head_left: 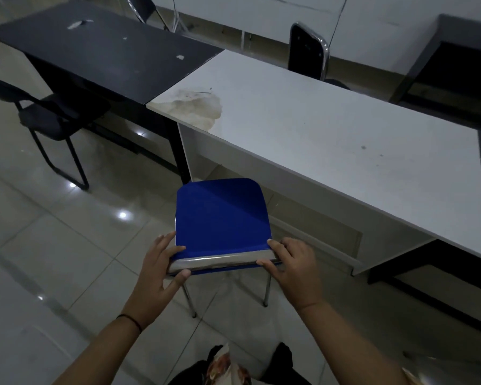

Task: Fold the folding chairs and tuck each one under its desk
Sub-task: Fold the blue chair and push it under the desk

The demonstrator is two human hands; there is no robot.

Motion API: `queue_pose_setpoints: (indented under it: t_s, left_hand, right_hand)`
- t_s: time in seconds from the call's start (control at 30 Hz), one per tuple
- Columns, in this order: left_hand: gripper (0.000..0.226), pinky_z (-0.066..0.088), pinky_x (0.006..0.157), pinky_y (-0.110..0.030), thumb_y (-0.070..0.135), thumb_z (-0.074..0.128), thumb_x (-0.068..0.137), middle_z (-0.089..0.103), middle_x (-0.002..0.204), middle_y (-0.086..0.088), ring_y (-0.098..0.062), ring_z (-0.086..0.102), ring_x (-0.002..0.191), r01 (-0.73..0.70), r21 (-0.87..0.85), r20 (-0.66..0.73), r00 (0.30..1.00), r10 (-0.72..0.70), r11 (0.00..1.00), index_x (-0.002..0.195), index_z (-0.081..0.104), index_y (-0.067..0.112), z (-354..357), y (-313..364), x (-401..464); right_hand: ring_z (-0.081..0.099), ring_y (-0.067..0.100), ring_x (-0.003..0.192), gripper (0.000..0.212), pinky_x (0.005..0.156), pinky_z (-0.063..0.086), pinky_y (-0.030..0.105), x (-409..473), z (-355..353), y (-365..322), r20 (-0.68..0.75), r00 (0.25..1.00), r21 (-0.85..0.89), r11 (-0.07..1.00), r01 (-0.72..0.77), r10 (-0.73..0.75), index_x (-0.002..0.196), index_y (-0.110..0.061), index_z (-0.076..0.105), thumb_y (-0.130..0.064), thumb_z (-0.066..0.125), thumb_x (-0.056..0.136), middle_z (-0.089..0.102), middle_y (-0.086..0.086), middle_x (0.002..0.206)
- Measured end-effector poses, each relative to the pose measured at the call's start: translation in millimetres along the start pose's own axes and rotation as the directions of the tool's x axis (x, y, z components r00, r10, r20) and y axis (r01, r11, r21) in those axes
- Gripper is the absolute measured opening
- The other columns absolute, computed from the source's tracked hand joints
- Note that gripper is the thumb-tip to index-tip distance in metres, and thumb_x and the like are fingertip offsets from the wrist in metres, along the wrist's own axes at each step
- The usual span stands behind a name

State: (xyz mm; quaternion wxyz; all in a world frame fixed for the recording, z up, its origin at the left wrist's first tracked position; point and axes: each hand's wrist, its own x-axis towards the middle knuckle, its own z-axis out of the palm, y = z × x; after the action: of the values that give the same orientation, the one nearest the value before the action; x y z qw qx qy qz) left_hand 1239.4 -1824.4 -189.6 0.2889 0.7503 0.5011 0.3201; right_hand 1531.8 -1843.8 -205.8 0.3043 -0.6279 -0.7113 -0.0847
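From the head camera, your blue folding chair (222, 218) stands on the tiled floor (53, 245) at the centre of the view, its padded face tipped up toward you and its far rounded edge just reaching the front lip of the white desk (331, 151), which spreads from 12 to 3 o'clock of the chair. The chrome top rail (222, 262) runs side to side, from 9 to 3 o'clock, right across your reach, so neither hand is clearly nearer; each owns one end. Your left hand (159, 276) wraps the 9 o'clock end, fingers curled over the blue pad and thumb hooked under the rail. Your right hand (292, 268) clamps the 3 o'clock end, fingers bent over the rail's corner. Both forearms come up from 6 o'clock, angled inward, wrists fairly straight. The chair's chrome legs (189, 301) drop below the rail toward you. The kneehole under the white desk lies at 12 to 1 o'clock from your hands, so the push would likely go straight away from you with the rail kept level. A black chair (53, 118) sits unfolded at the black desk (103, 48) at 10 o'clock, apparently waiting its turn, and another dark chair back (306, 51) shows beyond the white desk at 1 o'clock.
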Motion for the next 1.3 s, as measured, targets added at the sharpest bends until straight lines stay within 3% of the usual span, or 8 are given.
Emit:
queue_pose_setpoints:
  t_s: [0.1, 0.27, 0.4, 0.57, 0.8, 1.03, 1.17, 1.3]
  left_hand:
    - [0.041, 0.026, 0.104, -0.033, 0.072, 0.038, 0.080, 0.025, 0.133, 0.032, -0.014, 0.020, 0.135, -0.004, 0.045, -0.021, 1.000, 0.005, 0.999, 0.112, 0.040, 0.047, -1, -6, 9]
    - [0.034, 0.025, 0.098, -0.021, 0.070, 0.035, 0.082, 0.025, 0.126, 0.035, 0.003, 0.022, 0.125, -0.085, 0.064, 0.049, 0.995, 0.082, 0.994, 0.111, 0.036, 0.053, -7, -10, 27]
    - [0.036, 0.023, 0.102, -0.030, 0.071, 0.034, 0.081, 0.028, 0.132, 0.022, -0.013, 0.020, 0.132, -0.101, 0.065, 0.099, 0.991, 0.095, 0.993, 0.110, 0.037, 0.050, -8, -16, 44]
    - [0.031, 0.023, 0.102, -0.029, 0.057, 0.042, 0.079, 0.024, 0.135, 0.014, 0.003, 0.011, 0.132, -0.082, 0.049, 0.184, 0.980, 0.072, 0.995, 0.110, 0.035, 0.057, -18, -27, 56]
    - [0.033, 0.026, 0.098, -0.025, 0.058, 0.039, 0.079, 0.019, 0.126, 0.030, 0.004, 0.021, 0.120, -0.086, 0.065, 0.232, 0.970, 0.068, 0.994, 0.109, 0.030, 0.066, -47, -51, 88]
    - [0.033, 0.024, 0.093, -0.010, 0.057, 0.040, 0.077, 0.026, 0.130, 0.008, 0.006, 0.023, 0.119, -0.143, -0.004, 0.281, 0.950, 0.138, 0.990, 0.108, 0.033, 0.066, -62, -65, 120]
    - [0.040, 0.033, 0.096, -0.026, 0.055, 0.043, 0.078, 0.025, 0.135, 0.008, -0.001, 0.026, 0.125, -0.158, -0.057, 0.273, 0.947, 0.168, 0.986, 0.117, 0.039, 0.045, -63, -71, 136]
    - [0.041, 0.034, 0.102, -0.034, 0.054, 0.042, 0.081, 0.021, 0.137, 0.015, -0.012, 0.022, 0.134, -0.188, -0.053, 0.301, 0.934, 0.195, 0.981, 0.121, 0.035, 0.054, -74, -92, 141]
  right_hand:
    - [0.051, 0.014, 0.085, 0.060, 0.071, 0.047, 0.030, -7, -2, -12, -0.044, 0.997, -0.030, 0.998, -0.059, 0.057, 0.098, -0.014, 0.072, -0.062, 0.036, 0.092, 0.064, 0.005, 0.085]
    - [0.060, 0.020, 0.081, 0.062, 0.069, 0.049, 0.032, -17, -7, -21, -0.072, 0.992, -0.085, 0.990, -0.111, 0.105, 0.098, -0.013, 0.072, -0.062, 0.036, 0.092, 0.066, 0.007, 0.087]
    - [0.064, 0.024, 0.081, 0.060, 0.069, 0.053, 0.035, -18, -4, -25, -0.094, 0.981, -0.111, 0.978, -0.177, 0.167, 0.100, -0.012, 0.072, -0.061, 0.038, 0.092, 0.067, 0.008, 0.089]
    - [0.063, 0.022, 0.082, 0.057, 0.070, 0.053, 0.032, -13, 1, -36, -0.098, 0.976, -0.155, 0.966, -0.207, 0.193, 0.104, -0.014, 0.071, -0.060, 0.040, 0.092, 0.066, 0.007, 0.090]
    - [0.063, 0.017, 0.074, 0.057, 0.062, 0.051, 0.027, 16, 17, -61, -0.073, 0.974, -0.137, 0.965, -0.225, 0.216, 0.102, -0.015, 0.072, -0.064, 0.046, 0.087, 0.067, 0.002, 0.084]
    - [0.063, 0.019, 0.098, 0.074, 0.092, 0.048, 0.034, 43, 25, -73, 0.025, 0.952, -0.010, 0.952, -0.306, 0.306, 0.122, -0.012, 0.061, -0.071, 0.039, 0.084, 0.067, 0.004, 0.106]
    - [0.062, 0.017, 0.095, 0.086, 0.078, 0.049, 0.025, 56, 19, -77, 0.100, 0.894, 0.084, 0.891, -0.445, 0.437, 0.135, -0.019, 0.049, -0.078, 0.042, 0.073, 0.066, 0.001, 0.111]
    - [0.066, 0.015, 0.074, 0.093, 0.061, 0.053, 0.026, 58, 26, -90, 0.081, 0.894, -0.027, 0.897, -0.441, 0.442, 0.139, -0.020, 0.044, -0.082, 0.038, 0.070, 0.070, 0.002, 0.089]
